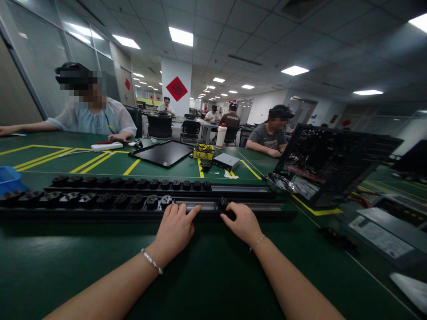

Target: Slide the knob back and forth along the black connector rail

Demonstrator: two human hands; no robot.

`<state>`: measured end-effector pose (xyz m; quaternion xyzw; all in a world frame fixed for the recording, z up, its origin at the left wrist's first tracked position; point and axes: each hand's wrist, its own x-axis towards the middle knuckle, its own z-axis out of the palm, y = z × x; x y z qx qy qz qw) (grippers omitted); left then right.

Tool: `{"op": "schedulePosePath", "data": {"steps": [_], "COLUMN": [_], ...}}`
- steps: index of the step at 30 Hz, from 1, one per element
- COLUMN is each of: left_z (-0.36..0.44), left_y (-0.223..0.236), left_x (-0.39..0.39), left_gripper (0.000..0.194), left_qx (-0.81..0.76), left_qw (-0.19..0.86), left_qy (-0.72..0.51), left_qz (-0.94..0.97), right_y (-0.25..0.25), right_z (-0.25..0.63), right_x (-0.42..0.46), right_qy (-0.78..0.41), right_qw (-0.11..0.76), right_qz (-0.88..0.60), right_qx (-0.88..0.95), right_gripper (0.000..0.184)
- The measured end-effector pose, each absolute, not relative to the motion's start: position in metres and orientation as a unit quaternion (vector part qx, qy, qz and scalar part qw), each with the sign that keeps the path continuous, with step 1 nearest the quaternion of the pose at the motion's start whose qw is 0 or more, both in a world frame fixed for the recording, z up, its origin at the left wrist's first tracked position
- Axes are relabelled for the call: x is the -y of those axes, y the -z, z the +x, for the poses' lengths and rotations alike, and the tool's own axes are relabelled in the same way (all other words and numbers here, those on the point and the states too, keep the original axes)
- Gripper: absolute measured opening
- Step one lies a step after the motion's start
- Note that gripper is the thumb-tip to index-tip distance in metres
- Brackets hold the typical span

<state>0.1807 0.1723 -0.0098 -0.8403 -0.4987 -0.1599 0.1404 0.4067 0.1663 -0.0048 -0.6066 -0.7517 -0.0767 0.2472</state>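
Note:
Two long black rails lie across the table in front of me, and small black socket-like modules are seated along them. My left hand [175, 226] rests on the front edge of the near rail [196, 206], beside the last light-topped module [166, 201] of its row. Its fingers are stretched and the thumb stands apart. Farther right along the same rail, my right hand [243, 221] pinches a single black module [222, 203], which sits at the rail's channel. Whether that module is locked into the channel cannot be seen. Behind it runs the far rail [243, 189].
An opened computer case [320, 164] stands at right, near a metal bowl [282, 182] and a power supply unit [383, 231]. Behind the rails are a black panel [163, 153], a yellow box [203, 152] and a grey drive [227, 161]. Co-workers sit across the table.

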Motion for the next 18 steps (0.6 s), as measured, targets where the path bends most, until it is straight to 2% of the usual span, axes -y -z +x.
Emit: {"op": "schedulePosePath", "data": {"steps": [18], "left_z": [0.1807], "left_y": [0.0081], "left_x": [-0.1706], "left_gripper": [0.052], "left_qx": [0.502], "left_qw": [0.135], "left_qy": [0.16], "left_qz": [-0.839], "right_y": [0.0], "right_z": [0.4073], "right_x": [-0.1648], "right_qy": [0.052], "right_qw": [0.235], "right_qz": [-0.612], "right_qx": [0.753], "right_gripper": [0.013]}}
